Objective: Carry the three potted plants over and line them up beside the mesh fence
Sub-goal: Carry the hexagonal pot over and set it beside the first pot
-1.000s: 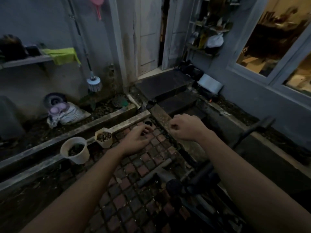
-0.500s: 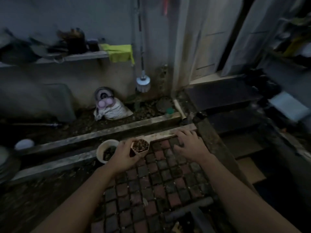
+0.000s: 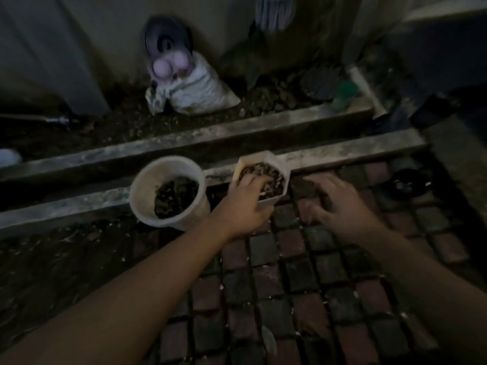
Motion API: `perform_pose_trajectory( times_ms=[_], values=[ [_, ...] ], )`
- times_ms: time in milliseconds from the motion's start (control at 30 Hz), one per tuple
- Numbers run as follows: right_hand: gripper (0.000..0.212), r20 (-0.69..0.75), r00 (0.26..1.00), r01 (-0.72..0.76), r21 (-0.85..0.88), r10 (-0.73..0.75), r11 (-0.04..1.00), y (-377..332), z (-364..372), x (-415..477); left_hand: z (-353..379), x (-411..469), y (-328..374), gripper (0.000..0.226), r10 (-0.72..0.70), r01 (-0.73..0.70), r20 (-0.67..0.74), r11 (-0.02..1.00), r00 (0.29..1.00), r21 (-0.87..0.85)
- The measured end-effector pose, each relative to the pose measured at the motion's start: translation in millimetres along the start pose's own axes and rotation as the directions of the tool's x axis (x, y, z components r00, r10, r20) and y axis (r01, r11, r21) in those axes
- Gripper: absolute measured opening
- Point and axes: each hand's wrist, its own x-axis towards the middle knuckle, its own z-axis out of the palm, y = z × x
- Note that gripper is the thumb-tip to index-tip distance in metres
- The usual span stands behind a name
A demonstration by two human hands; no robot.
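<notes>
A small white hexagonal pot (image 3: 266, 177) filled with gravelly soil stands at the edge of the paving. My left hand (image 3: 243, 204) grips its near rim, fingers reaching into the soil. To its left stands a round white pot (image 3: 168, 192) with dark soil, touched by nothing. My right hand (image 3: 334, 204) hovers open over the red paving bricks just right of the hexagonal pot, fingers spread and empty. A dark round pot (image 3: 405, 184) lies in shadow at the far right. No mesh fence is visible.
Two concrete curbs (image 3: 200, 139) run across behind the pots with a gutter between. Beyond lie a soil bed, a white sack (image 3: 200, 88) against the wall, a green cup (image 3: 344, 96), a white pipe (image 3: 365, 86) and a hanging brush (image 3: 274, 9).
The view has closed in and tilted down onto the pots. My left hand stays on the hexagonal pot, fingers now over its rim. My right hand has lifted slightly and spread.
</notes>
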Motion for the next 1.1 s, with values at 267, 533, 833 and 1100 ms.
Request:
perform_pose_trajectory(
  times_ms=[267, 533, 833, 1100],
  values=[
    [0.048, -0.131, 0.938, 0.290, -0.212, -0.321, 0.933, 129.3, 156.3, 93.6, 175.5, 107.4, -109.0, 0.042, 0.166, -0.121, -0.309, 0.980, 0.937, 0.160],
    [0.011, -0.191, 0.787, 0.548, -0.220, -0.587, 0.807, 147.2, 159.9, 141.2, 191.7, 127.5, -127.7, 0.012, 0.219, -0.283, -0.574, 0.959, 0.789, -0.023],
    [0.011, -0.382, 0.817, 0.438, -0.077, -0.432, 0.896, 134.6, 190.4, 121.0, 193.8, 132.0, -129.7, 0.011, 0.094, -0.212, -0.619, 0.970, 0.780, -0.121],
    [0.010, -0.481, 0.797, 0.363, -0.101, -0.365, 0.926, 98.1, 225.6, 93.5, 195.0, 120.9, -145.8, 0.027, -0.135, -0.181, -0.626, 0.892, 0.768, -0.414]
  ],
)
